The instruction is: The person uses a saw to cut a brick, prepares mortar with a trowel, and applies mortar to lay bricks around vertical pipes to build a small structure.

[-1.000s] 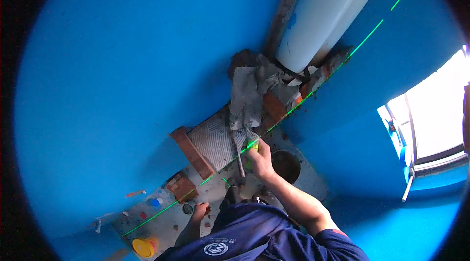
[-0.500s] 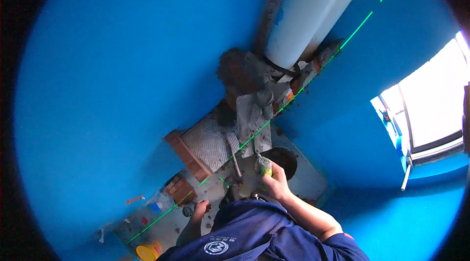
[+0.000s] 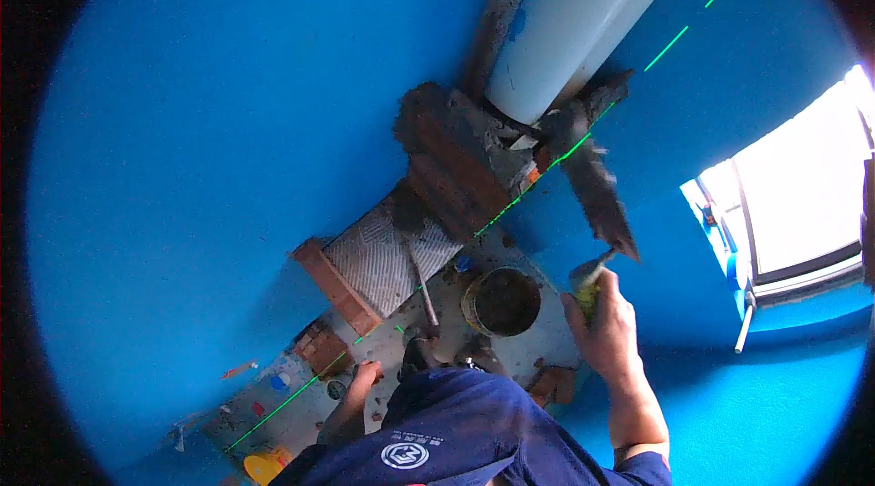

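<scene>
My right hand (image 3: 606, 326) is wrapped round the handle of a trowel (image 3: 599, 199), held out to the right. Its long blade is smeared with dark mortar and overlaps the blue wall and the end of the brickwork in view. Left of the blade, reddish bricks (image 3: 460, 180) lie with wet mortar (image 3: 424, 112) around them, against the left wall. Low on the left, my left hand (image 3: 363, 377) has its fingers curled, with nothing visible in them. It is nearest to a small stack of bricks (image 3: 324, 346).
A round bucket (image 3: 501, 301) of dark mortar stands on the floor. A thin stick-like tool (image 3: 422, 285) leans on the combed, pale surface (image 3: 369, 263) beside an upright brick edge (image 3: 337, 290). A white pipe (image 3: 583, 21) rises in the corner. A green laser line crosses the work.
My right hand has swung the trowel to the right, off the bricks, uncovering them and the bucket. The left hand has barely moved.
</scene>
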The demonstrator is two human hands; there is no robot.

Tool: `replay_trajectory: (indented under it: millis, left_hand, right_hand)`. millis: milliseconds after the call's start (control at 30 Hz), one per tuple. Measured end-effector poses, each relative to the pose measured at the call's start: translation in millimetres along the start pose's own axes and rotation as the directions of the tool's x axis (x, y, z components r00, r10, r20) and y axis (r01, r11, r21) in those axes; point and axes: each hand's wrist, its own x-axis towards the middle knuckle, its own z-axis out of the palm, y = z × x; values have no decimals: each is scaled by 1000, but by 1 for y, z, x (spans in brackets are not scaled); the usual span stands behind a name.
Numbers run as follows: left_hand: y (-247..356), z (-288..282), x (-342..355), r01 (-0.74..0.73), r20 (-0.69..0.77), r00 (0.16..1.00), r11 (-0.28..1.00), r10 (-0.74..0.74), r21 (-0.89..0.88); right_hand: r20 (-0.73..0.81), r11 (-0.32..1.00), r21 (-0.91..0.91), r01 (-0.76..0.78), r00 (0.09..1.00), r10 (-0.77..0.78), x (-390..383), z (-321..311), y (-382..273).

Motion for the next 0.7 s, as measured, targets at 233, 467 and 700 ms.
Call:
replay_trajectory:
  millis: [233,467,700]
  left_hand:
    - [-5,16,14,-22,-11,1000,999,22,-23]
    - [-14,11,27,32,68,997,998,-28,-59]
    - [7,4,-5,-1,32,999,1000,1,-12]
  right_hand:
    - [39,987,-163,-13,999,20,-2,23,3]
    - [34,972,-231,-30,999,39,-10,30,12]
    - [-4,968,-242,-67,998,68,-23,64,22]
